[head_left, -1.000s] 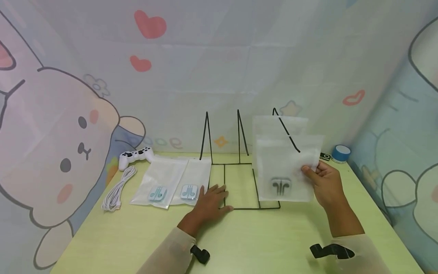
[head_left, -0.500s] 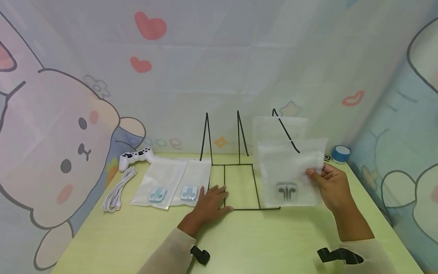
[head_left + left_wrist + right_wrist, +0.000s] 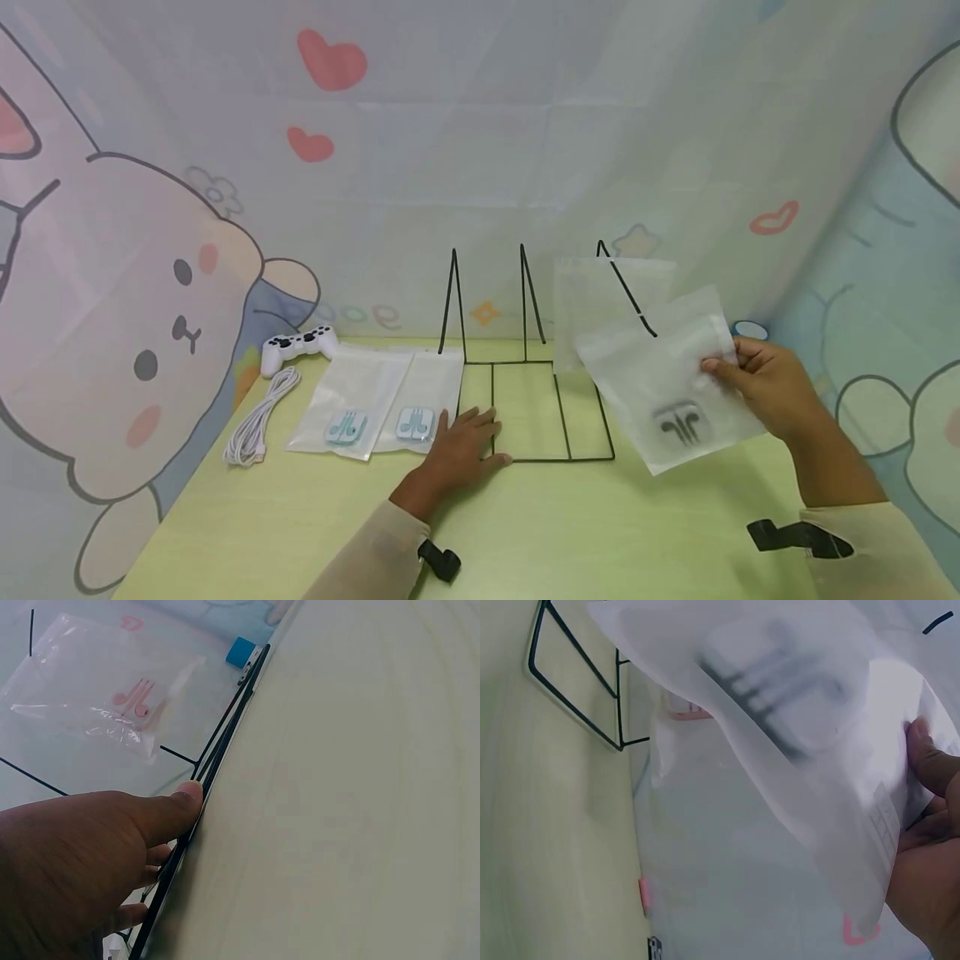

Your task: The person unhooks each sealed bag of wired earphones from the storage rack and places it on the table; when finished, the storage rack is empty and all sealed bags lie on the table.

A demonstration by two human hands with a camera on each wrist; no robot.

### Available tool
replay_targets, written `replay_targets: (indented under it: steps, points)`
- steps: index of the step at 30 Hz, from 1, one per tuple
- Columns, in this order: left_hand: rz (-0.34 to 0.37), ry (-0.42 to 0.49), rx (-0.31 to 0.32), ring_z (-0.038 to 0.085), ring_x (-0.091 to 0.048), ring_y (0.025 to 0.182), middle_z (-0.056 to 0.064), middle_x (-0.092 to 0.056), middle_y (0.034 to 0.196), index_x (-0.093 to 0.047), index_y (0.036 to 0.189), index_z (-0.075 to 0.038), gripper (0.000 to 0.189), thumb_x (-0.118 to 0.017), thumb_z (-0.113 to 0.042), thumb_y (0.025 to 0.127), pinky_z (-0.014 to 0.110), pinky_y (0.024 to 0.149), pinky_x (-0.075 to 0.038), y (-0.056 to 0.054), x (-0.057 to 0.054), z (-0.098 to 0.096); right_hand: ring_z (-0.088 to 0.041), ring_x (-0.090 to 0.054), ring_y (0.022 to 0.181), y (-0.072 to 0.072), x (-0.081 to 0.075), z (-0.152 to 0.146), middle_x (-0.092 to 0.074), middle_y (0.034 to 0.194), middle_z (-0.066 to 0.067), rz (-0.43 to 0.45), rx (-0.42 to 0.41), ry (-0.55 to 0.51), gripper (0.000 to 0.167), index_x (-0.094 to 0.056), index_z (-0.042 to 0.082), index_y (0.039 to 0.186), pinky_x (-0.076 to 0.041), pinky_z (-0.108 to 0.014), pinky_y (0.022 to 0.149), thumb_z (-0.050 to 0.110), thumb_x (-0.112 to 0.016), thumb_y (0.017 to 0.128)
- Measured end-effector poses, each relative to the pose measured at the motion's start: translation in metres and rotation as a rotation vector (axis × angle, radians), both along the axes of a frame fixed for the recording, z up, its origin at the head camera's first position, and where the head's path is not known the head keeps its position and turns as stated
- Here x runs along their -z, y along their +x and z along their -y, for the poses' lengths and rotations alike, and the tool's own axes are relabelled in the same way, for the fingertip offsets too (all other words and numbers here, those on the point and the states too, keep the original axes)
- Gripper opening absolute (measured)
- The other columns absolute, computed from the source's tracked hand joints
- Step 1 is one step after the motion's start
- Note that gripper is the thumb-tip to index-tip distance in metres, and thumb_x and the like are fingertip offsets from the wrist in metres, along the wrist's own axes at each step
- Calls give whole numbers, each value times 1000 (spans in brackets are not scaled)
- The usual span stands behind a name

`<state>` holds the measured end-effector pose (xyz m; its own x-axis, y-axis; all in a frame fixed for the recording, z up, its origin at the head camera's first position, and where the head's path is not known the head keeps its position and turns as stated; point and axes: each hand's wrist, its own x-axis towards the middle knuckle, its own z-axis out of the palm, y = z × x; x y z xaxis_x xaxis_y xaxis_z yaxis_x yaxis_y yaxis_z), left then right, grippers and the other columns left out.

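Note:
My right hand (image 3: 772,387) pinches the right side of a frosted zip bag (image 3: 630,383) between thumb and fingers. Black earphones in a case (image 3: 681,423) show through its lower part. The bag is tilted, its top edge overlapping the tip of the right prong (image 3: 628,291) of a black wire display rack (image 3: 562,414). Farther back on that prong hangs another frosted bag (image 3: 577,312); pinkish-red earphones (image 3: 135,697) show inside it in the left wrist view. My left hand (image 3: 461,446) rests with spread fingers on the rack's base, its thumb on the front bar.
Left of the rack lie two bags (image 3: 352,375) with pale blue-green earphones. Beyond them are a white game controller (image 3: 300,340) and a coiled white cable (image 3: 262,417). A blue-topped round tub (image 3: 750,331) stands at the back right. The rack's other two prongs (image 3: 522,292) stick up bare.
My right hand has moved right and slightly closer, swinging the black-earphone bag from nearly upright to tilted, its lower end out to the right. My left hand stays put.

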<state>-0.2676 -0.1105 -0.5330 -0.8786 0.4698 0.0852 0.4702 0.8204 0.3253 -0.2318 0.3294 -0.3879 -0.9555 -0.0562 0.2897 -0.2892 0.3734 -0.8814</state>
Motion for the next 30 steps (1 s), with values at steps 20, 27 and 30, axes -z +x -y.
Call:
replay_targets:
  steps: [20,27,30]
  points:
    - [-6,16,-1,36,-42,162,4,-52,170,-65,152,-14,62,-67,-55,105,79,130,-19,-1,3,2,-15,-77,59,20,-26,-32,-79,73,7,39,-103,161,24,-79,19,97,-62,-35,51,-3,-72,101]
    - [8,8,0,36,-42,163,5,-52,170,-65,151,-14,63,-67,-56,105,79,130,-18,-2,4,2,-17,-77,59,24,-21,-34,-80,74,5,25,-148,173,22,-76,14,96,-62,-36,49,-6,-69,102]
    - [-1,0,0,36,-43,162,4,-53,170,-66,151,-15,62,-67,-56,105,79,130,-19,-3,5,2,-17,-78,60,25,-17,-36,-81,76,5,27,-142,164,26,-78,17,100,-62,-36,50,-7,-69,102]
